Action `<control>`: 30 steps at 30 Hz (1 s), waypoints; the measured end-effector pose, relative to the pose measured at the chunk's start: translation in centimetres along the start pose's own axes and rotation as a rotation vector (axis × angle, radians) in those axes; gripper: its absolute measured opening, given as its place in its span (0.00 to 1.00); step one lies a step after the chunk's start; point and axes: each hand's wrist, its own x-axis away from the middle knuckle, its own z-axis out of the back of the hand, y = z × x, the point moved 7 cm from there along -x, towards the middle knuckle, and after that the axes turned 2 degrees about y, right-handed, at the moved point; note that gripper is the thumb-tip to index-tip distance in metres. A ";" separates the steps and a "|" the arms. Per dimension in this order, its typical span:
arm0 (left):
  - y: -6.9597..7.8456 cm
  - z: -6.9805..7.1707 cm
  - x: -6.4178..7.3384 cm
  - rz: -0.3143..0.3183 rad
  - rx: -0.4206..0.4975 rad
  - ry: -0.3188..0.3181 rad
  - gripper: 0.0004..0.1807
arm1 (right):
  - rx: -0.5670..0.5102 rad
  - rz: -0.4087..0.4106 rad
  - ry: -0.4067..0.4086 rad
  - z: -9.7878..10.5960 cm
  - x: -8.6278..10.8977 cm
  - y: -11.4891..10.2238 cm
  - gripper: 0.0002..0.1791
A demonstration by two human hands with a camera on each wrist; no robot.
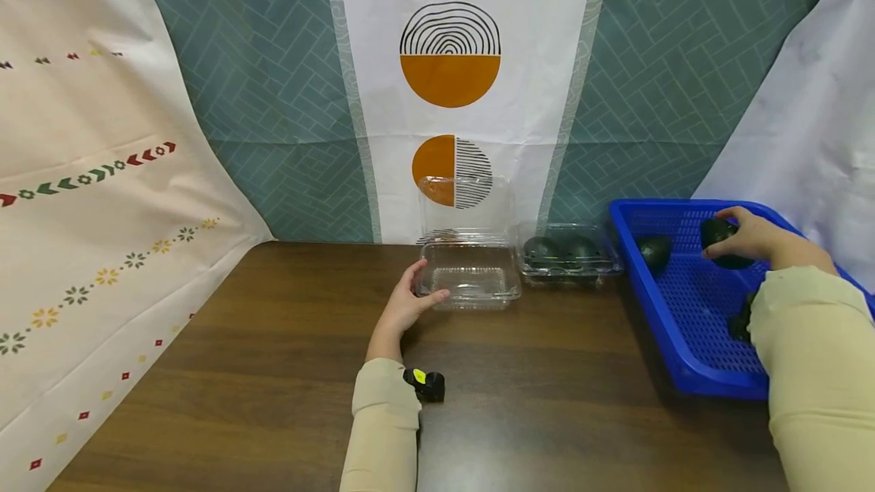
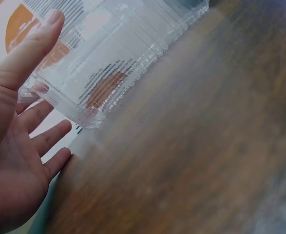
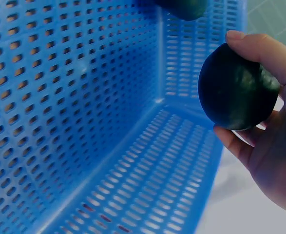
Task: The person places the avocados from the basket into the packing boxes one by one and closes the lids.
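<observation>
An open clear plastic clamshell [image 1: 472, 268] stands near the back of the table, its lid [image 1: 468, 207] raised against the backdrop. My left hand [image 1: 406, 302] rests at its left end, thumb by the front rim and fingers spread along the side; the left wrist view shows the fingers [image 2: 52, 136] nearly straight by the clamshell's corner. Over the blue basket [image 1: 652, 310], my right hand [image 1: 755, 238] grips a dark green avocado [image 3: 238, 87] between thumb and fingers. Another avocado [image 1: 654, 251] lies at the basket's back left, and a dark item [image 1: 740, 317] partly shows beside the right sleeve.
Right of the open clamshell, a closed clear clamshell [image 1: 570, 253] holds dark avocados. The basket's tall left wall lies between it and the basket's inside. A patterned cloth backdrop [image 1: 294, 97] rises behind the wooden table [image 1: 273, 370].
</observation>
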 end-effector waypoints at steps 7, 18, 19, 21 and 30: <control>0.1 -0.1 -0.1 -0.021 -0.016 -0.024 0.46 | 0.008 0.010 0.021 1.1 -0.4 -2.4 0.53; -0.1 -0.3 -0.2 -0.046 -0.024 -0.031 0.46 | 0.018 0.086 0.068 2.1 -0.9 -6.4 0.51; -0.1 -0.3 -0.2 -0.048 -0.021 -0.030 0.46 | 0.023 0.089 0.072 2.1 -0.9 -6.7 0.51; 0.3 -0.3 0.0 -0.045 -0.015 -0.035 0.46 | 0.029 0.092 0.074 2.2 -0.8 -7.1 0.51; -0.2 -0.6 -0.3 -0.036 -0.026 -0.035 0.47 | 0.057 0.099 0.097 2.6 -0.5 -8.6 0.49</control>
